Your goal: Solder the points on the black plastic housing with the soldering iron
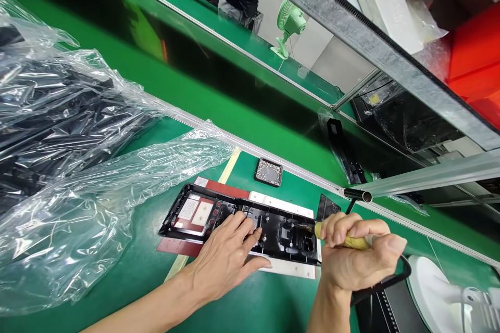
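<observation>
A long black plastic housing (pixel 277 226) lies at a slant on the bench, its inner side up, with small metal inserts and a rectangular window at its left end. My left hand (pixel 226 255) rests on the middle of it, fingers stretched out. Wrapped round the yellow handle of a soldering iron (pixel 351 242) is my right hand (pixel 359 260); the slim tip reaches the right end of the housing. Under the housing are a white board (pixel 295 268) and a red-brown sheet (pixel 177 246). Behind it stands a small black tray (pixel 269 172) of tiny silvery parts.
Clear plastic bags (pixel 97 203) with black parts fill the left side. A metal tube holder (pixel 357 195) stands behind my right hand, and a white fan (pixel 441 291) at lower right. A metal shelf beam (pixel 375 47) crosses above. Across the divider stands a green fan (pixel 289 21).
</observation>
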The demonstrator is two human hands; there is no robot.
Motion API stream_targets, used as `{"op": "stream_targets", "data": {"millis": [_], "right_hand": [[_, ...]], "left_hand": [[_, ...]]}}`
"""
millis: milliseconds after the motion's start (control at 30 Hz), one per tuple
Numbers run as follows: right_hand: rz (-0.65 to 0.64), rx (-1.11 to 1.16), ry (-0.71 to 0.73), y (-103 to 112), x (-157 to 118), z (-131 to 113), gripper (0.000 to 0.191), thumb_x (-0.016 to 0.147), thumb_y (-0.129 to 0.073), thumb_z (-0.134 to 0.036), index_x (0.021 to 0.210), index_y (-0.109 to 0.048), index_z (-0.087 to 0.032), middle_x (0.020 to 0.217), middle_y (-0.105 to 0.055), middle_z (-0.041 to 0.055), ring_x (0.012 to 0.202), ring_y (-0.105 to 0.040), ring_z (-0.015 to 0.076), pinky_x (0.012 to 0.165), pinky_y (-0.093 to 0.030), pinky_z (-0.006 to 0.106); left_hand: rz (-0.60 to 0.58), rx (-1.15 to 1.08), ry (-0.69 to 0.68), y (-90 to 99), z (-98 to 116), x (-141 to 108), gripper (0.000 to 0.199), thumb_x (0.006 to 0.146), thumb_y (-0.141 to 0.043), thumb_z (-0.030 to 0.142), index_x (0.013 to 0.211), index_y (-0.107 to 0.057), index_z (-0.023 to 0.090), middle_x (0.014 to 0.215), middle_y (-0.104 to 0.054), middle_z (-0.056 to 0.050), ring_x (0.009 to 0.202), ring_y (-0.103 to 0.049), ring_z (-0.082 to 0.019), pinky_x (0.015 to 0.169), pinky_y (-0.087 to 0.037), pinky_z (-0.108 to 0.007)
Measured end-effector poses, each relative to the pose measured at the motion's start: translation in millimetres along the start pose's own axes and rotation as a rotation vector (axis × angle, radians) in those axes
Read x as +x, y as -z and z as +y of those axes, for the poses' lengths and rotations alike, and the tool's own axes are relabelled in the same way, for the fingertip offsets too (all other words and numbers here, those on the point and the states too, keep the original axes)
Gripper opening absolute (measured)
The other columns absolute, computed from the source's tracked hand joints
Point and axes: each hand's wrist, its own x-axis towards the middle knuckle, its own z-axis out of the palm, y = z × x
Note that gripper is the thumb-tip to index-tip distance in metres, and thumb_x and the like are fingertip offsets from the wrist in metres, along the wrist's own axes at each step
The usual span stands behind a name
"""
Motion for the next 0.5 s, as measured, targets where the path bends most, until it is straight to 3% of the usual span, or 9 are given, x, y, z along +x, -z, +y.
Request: {"op": "stream_targets", "data": {"millis": [500], "right_hand": [[0.024,-0.001,-0.074,-3.1,-1.5,4.7,0.039,0.1,-0.031,-0.028,0.067,-0.05,-0.019,0.046,-0.045,-0.003,0.036,-0.04,0.0116,0.034,-0.038,0.026]], "left_hand": [[-0.004,0.001,0.003,-1.7,-1.0,-1.3,0.053,0.095,-0.061,0.052,0.12,-0.067,0.007,0.093,-0.054,-0.011,0.091,-0.046,-0.028,0.075,-0.049,-0.044]]}}
